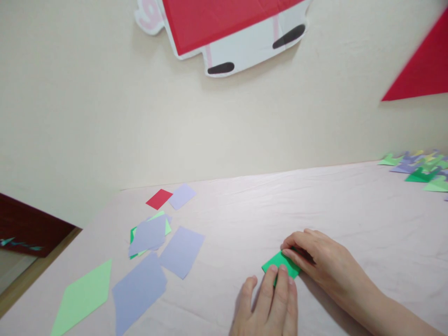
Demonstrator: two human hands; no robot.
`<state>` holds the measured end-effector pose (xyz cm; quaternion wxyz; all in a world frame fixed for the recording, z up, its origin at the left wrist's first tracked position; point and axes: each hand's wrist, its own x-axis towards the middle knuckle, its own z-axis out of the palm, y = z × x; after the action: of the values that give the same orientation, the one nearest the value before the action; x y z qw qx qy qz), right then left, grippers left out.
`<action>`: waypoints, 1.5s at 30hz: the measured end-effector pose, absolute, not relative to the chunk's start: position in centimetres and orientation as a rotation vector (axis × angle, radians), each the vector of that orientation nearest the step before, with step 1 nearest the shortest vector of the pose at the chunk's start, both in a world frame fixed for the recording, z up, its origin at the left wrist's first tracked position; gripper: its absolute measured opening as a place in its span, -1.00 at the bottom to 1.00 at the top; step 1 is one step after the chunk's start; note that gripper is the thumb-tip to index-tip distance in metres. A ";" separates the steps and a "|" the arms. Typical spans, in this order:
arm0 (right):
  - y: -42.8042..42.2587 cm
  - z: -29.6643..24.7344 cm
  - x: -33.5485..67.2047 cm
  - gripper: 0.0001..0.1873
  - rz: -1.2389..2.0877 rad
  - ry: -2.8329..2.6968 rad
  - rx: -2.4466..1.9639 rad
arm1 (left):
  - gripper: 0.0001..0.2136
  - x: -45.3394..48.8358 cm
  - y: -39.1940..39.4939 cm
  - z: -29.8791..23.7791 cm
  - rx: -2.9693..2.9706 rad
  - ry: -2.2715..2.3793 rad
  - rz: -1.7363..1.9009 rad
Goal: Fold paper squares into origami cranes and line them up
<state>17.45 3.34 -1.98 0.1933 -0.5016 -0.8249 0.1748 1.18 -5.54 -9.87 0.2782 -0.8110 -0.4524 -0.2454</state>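
Note:
A small green folded paper point(277, 261) lies on the pale cloth, partly covered by my fingers. My left hand point(268, 303) rests on its near side with the fingers stretched out and the fingertips pressing it down. From the right, my right hand point(317, 254) pinches the paper's far right edge between thumb and fingers. The paper's right corner is hidden under that hand.
Left of my hands lie a stack of coloured papers point(149, 235), loose lavender sheets point(140, 289), a light green sheet point(84, 296) and a red one point(159, 199). Folded paper pieces point(422, 175) cluster at the far right. Behind the cloth-covered surface point(238, 210) rises a wall point(210, 130).

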 end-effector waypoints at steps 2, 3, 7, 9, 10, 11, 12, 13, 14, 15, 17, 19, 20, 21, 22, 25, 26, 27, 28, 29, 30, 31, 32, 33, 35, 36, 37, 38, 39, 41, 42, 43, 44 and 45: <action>3.3 -2.1 17.5 -0.85 0.458 -2.315 -1.399 | -0.77 1.2 -5.5 -9.9 -2.162 -1.213 -0.671; 3.3 -2.2 17.5 -0.85 0.439 -2.314 -1.394 | -0.78 1.3 -5.5 -9.9 -2.155 -1.214 -0.676; 3.3 -2.4 17.5 -0.85 0.374 -2.327 -1.367 | -0.77 1.1 -5.6 -9.7 -2.185 -1.207 -0.621; 3.3 -2.5 17.5 -0.86 0.349 -2.333 -1.354 | -0.75 0.9 -5.6 -9.4 -2.218 -1.200 -0.573; 3.3 -2.5 17.5 -0.86 0.342 -2.334 -1.352 | -0.74 0.8 -5.6 -9.1 -2.232 -1.196 -0.554; 3.3 -2.5 17.5 -0.86 0.342 -2.331 -1.353 | -0.74 0.6 -5.6 -8.9 -2.245 -1.194 -0.537; 3.3 -2.4 17.5 -0.86 0.356 -2.328 -1.356 | -0.73 0.5 -5.5 -8.6 -2.257 -1.195 -0.524; 3.2 -2.3 17.6 -0.85 0.386 -2.325 -1.359 | -0.73 0.4 -5.5 -8.3 -2.266 -1.198 -0.515; 3.1 -2.2 17.6 -0.85 0.431 -2.322 -1.363 | -0.72 0.3 -5.5 -8.0 -2.270 -1.202 -0.514; 3.0 -2.0 17.6 -0.86 0.479 -2.321 -1.365 | -0.73 0.2 -5.4 -7.8 -2.268 -1.204 -0.520; 2.5 -1.6 17.6 -0.90 0.554 -2.325 -1.360 | -0.75 0.2 -5.3 -7.6 -2.254 -1.203 -0.545; 1.9 -1.4 17.7 -0.88 0.573 -2.341 -1.345 | -0.78 0.3 -5.3 -7.7 -2.239 -1.197 -0.573; 1.7 -1.3 17.7 -0.84 0.568 -2.349 -1.339 | -0.79 0.4 -5.3 -7.7 -2.233 -1.196 -0.584; 1.4 -1.3 17.8 -0.81 0.565 -2.354 -1.336 | -0.80 0.5 -5.3 -7.8 -2.230 -1.197 -0.596; 1.3 -1.3 17.8 -0.77 0.569 -2.357 -1.337 | -0.81 0.6 -5.3 -8.0 -2.226 -1.202 -0.612; 1.1 -1.6 18.1 -0.71 0.624 -2.339 -1.342 | -0.85 0.8 -5.3 -8.2 -2.218 -1.225 -0.680; 1.2 -1.7 18.2 -0.70 0.650 -2.323 -1.337 | -0.86 0.7 -5.3 -8.2 -2.221 -1.230 -0.699; 1.3 -1.8 18.3 -0.67 0.674 -2.301 -1.327 | -0.87 0.6 -5.3 -8.1 -2.226 -1.229 -0.711; 1.5 -1.8 18.4 -0.65 0.694 -2.275 -1.314 | -0.88 0.5 -5.3 -8.0 -2.237 -1.226 -0.707; 1.6 -1.9 18.6 -0.63 0.715 -2.249 -1.301 | -0.89 0.3 -5.3 -7.8 -2.255 -1.221 -0.689; 1.8 -2.0 18.7 -0.62 0.736 -2.224 -1.288 | -0.89 0.1 -5.3 -7.5 -2.273 -1.219 -0.665; 1.9 -2.0 18.9 -0.60 0.760 -2.200 -1.275 | -0.90 -0.2 -5.4 -7.2 -2.289 -1.218 -0.645; 2.1 -2.1 19.0 -0.59 0.788 -2.174 -1.264 | -0.90 -0.5 -5.4 -6.9 -2.300 -1.224 -0.629; 2.2 -2.1 19.1 -0.57 0.821 -2.149 -1.256 | -0.91 -0.7 -5.5 -6.5 -2.304 -1.235 -0.623; 2.4 -2.2 19.4 -0.54 0.881 -2.099 -1.236 | -0.93 -1.2 -5.8 -5.7 -2.299 -1.267 -0.623; 2.5 -2.3 19.5 -0.54 0.906 -2.078 -1.228 | -0.94 -1.3 -5.9 -5.4 -2.293 -1.287 -0.622; 2.6 -2.3 19.6 -0.56 0.930 -2.062 -1.223 | -0.95 -1.4 -6.1 -5.2 -2.286 -1.307 -0.617; 2.7 -2.2 19.7 -0.58 0.954 -2.053 -1.219 | -0.94 -1.5 -6.3 -5.0 -2.278 -1.325 -0.611; 2.8 -2.2 19.8 -0.62 0.980 -2.047 -1.214 | -0.94 -1.6 -6.4 -5.0 -2.268 -1.338 -0.609; 2.9 -1.9 20.1 -0.67 1.036 -2.034 -1.208 | -0.94 -1.7 -6.6 -5.1 -2.249 -1.366 -0.616; 2.9 -1.7 20.2 -0.68 1.064 -2.026 -1.206 | -0.95 -1.7 -6.7 -5.2 -2.240 -1.386 -0.626; 2.8 -1.5 20.3 -0.69 1.093 -2.021 -1.202 | -0.96 -1.7 -6.8 -5.3 -2.232 -1.408 -0.644; 2.8 -1.3 20.4 -0.68 1.120 -2.020 -1.198 | -0.93 -1.7 -6.8 -5.4 -2.228 -1.432 -0.671; 2.6 -1.1 20.4 -0.65 1.138 -2.025 -1.192 | -0.87 -1.6 -6.8 -5.4 -2.232 -1.454 -0.706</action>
<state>20.44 2.64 -1.10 0.2624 -0.4404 -0.7484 0.4208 -1.62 -6.82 -5.37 0.1916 -0.7950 -0.5178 -0.2513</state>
